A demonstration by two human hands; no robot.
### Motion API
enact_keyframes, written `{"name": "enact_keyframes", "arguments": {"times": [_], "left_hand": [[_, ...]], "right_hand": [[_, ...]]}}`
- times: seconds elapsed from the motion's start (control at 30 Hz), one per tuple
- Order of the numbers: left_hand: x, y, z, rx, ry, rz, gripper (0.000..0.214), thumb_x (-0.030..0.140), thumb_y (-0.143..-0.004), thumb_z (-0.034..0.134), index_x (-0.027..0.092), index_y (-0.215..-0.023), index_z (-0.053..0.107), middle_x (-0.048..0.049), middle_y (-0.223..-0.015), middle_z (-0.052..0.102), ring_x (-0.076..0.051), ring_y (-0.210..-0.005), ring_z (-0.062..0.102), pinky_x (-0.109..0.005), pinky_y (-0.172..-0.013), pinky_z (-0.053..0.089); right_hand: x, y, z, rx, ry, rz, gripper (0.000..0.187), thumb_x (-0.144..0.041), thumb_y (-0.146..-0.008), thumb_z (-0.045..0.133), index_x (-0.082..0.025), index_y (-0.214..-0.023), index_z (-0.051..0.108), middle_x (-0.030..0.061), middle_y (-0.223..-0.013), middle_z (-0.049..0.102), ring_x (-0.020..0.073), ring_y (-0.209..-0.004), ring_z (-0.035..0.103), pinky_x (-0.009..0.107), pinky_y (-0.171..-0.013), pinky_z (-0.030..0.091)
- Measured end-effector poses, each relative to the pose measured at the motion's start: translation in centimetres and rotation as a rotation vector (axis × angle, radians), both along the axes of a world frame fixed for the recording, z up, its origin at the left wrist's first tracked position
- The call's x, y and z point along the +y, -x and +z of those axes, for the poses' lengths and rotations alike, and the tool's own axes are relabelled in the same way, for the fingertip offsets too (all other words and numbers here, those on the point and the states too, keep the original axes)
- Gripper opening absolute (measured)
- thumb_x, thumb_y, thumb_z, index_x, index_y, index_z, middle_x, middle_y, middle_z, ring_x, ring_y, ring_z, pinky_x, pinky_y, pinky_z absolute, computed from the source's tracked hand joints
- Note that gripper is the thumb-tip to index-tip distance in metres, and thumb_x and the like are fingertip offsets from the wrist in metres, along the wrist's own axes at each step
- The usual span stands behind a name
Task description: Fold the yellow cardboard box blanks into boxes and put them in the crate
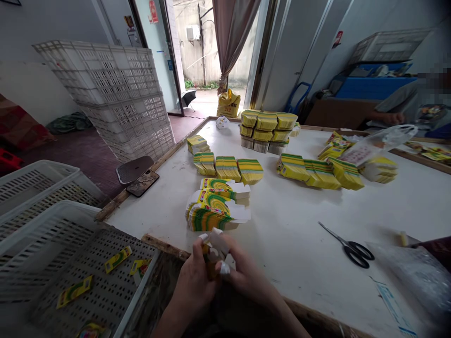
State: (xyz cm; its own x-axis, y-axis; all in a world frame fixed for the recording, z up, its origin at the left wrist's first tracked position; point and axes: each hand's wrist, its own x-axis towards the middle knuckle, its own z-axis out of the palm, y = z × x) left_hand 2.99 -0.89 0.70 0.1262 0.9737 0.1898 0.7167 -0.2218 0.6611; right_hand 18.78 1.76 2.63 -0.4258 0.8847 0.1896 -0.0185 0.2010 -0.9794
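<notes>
While my left hand [193,281] and right hand [244,277] clamp the small carton [215,245], I judge it light, crushable, best pinched along its creased edges.

1. Looks like a small packing workshop, not a home.
2. Holds a big white surface [299,225] loaded toward its far edge with bundled stacks of flat yellow-green cartons [268,126].
3. Keeps white plastic crates [116,94] piled high by the left wall, and scissors [348,246] near the surface's near right edge.
4. Opens through a doorway [207,56] onto a yard; seats another person [398,105] at the far right corner.
</notes>
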Motion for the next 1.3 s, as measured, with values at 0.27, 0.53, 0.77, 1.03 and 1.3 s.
{"name": "enact_keyframes", "arguments": {"times": [0.27, 0.53, 0.77, 1.03, 1.3], "left_hand": [[0.1, 0.3, 0.4, -0.09, 0.021, 0.122, 0.061, 0.025, -0.072, 0.065, 0.021, -0.126, 0.036, -0.0154, -0.123, 0.056, -0.034, -0.114, 0.056, -0.052, -0.093, 0.046], [-0.4, 2.2, 2.0, 0.053, 0.001, 0.035, 0.049, 0.028, -0.074, 0.065, 0.022, -0.118, 0.045, -0.0084, -0.109, 0.062, -0.026, -0.104, 0.061, -0.042, -0.088, 0.051], [-0.2, 3.1, 2.7, 0.045, 0.044, 0.042, 0.055, 0.031, -0.069, 0.071, 0.023, -0.118, 0.047, -0.0054, -0.108, 0.066, -0.023, -0.099, 0.065, -0.033, -0.085, 0.053], [0.1, 2.6, 3.4, 0.044, -0.009, 0.083, 0.049, 0.029, -0.071, 0.069, 0.024, -0.114, 0.045, -0.0046, -0.103, 0.064, -0.023, -0.095, 0.064, -0.034, -0.082, 0.052], [-0.3, 2.1, 2.7, -0.06, -0.05, 0.12, 0.047, 0.024, -0.069, 0.07, 0.024, -0.112, 0.052, -0.0054, -0.1, 0.065, -0.025, -0.093, 0.064, -0.036, -0.08, 0.053]], "right_hand": [[-0.2, 0.1, -1.7, -0.015, -0.147, -0.176, 0.043, -0.016, -0.092, 0.049, -0.025, -0.134, 0.055, 0.0096, -0.139, 0.055, 0.0244, -0.128, 0.051, 0.042, -0.109, 0.041], [0.3, -1.4, -2.7, -0.27, -0.427, -0.054, 0.046, -0.014, -0.09, 0.049, -0.025, -0.134, 0.054, 0.0141, -0.156, 0.03, 0.0261, -0.132, 0.048, 0.036, -0.1, 0.048], [1.5, -2.2, -0.5, -0.344, -0.434, 0.113, 0.03, -0.016, -0.083, 0.062, -0.018, -0.113, 0.069, 0.021, -0.138, 0.051, 0.0273, -0.117, 0.06, 0.033, -0.091, 0.052], [0.9, -0.7, -3.0, -0.254, -0.356, 0.042, 0.055, -0.022, -0.094, 0.049, -0.026, -0.147, 0.036, 0.0156, -0.158, 0.022, 0.0296, -0.14, 0.034, 0.044, -0.107, 0.041], [0.8, 1.0, -3.5, -0.004, -0.14, -0.125, 0.051, -0.032, -0.097, 0.044, -0.024, -0.147, 0.035, 0.0106, -0.15, 0.042, 0.0237, -0.138, 0.04, 0.043, -0.111, 0.038]]}}
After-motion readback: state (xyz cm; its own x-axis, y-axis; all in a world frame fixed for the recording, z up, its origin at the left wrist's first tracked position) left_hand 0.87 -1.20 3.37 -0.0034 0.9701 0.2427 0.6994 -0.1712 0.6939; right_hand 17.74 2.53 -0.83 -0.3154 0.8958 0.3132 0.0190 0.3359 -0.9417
